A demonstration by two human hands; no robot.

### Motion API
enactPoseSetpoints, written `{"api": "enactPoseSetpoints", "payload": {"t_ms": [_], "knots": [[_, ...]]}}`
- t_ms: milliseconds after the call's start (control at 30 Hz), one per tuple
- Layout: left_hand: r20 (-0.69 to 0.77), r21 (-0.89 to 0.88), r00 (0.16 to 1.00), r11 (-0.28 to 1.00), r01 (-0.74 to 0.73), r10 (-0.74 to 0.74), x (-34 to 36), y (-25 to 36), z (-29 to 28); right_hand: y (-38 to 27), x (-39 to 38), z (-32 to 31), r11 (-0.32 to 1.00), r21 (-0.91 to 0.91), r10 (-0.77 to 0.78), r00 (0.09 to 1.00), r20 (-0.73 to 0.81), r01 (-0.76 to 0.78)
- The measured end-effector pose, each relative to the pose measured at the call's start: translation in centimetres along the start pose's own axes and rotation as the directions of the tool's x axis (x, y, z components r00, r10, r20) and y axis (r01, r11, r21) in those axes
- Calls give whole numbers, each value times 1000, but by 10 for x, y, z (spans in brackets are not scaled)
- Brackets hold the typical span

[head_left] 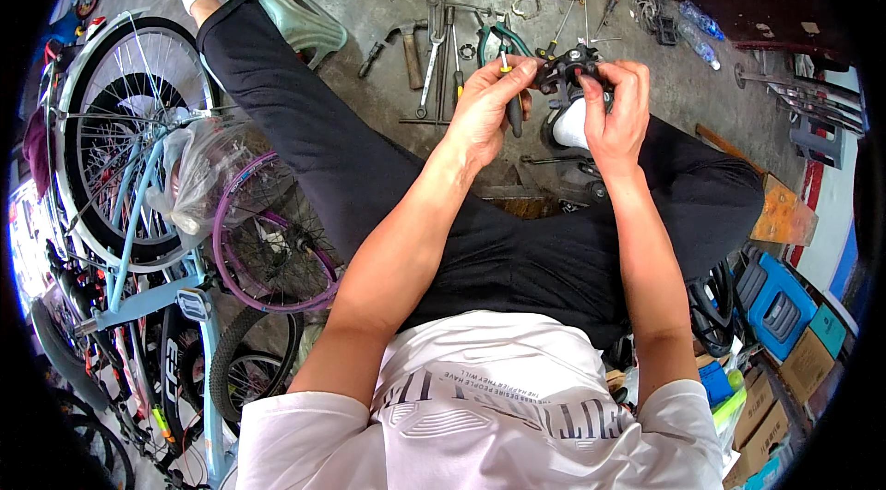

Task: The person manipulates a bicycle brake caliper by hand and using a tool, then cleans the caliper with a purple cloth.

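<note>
Above the floor between my legs, both my hands meet around a black metal bike part point(565, 71) with a silver bolt on top; its exact kind is hard to make out. My left hand point(487, 107) is closed around a screwdriver point(514, 117) with a black and yellow handle, its thumb and finger reaching the part's left side. Bent fingers of my right hand point(620, 116) grip the part from the right, the thumb pressed against its near side. Green-handled pliers point(504, 38) lie on the floor just beyond my left hand.
A hammer point(412, 56), a wrench point(431, 65) and another screwdriver point(610, 3) lie on the concrete. At left stand a pale green stool point(300, 21), a light-blue bicycle frame point(129, 305) and a purple rim point(221, 232). A blue case point(775, 301) and cardboard boxes sit at right.
</note>
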State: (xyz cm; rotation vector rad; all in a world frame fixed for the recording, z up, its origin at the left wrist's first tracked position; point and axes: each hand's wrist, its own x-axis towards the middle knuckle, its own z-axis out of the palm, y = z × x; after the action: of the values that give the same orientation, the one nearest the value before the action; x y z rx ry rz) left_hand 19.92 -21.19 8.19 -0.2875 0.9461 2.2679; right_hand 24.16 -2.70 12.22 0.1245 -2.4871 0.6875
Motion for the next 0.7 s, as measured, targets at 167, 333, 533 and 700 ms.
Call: {"api": "enactPoseSetpoints", "payload": {"t_ms": [167,333,533,700], "knots": [[-8,35,1000,999,-29,29,1,3,0,0,-5,2,982,156,93,992,87,-106],[-27,69,999,997,-27,28,2,1,1,-2,-2,4,950,249,167,980,105,-189],[-55,144,995,987,-73,81,1,-1,6,0,-8,14,861,332,378,921,90,-386],[-68,175,989,978,-115,129,2,-4,7,-13,-6,8,869,288,377,916,138,-402]]}}
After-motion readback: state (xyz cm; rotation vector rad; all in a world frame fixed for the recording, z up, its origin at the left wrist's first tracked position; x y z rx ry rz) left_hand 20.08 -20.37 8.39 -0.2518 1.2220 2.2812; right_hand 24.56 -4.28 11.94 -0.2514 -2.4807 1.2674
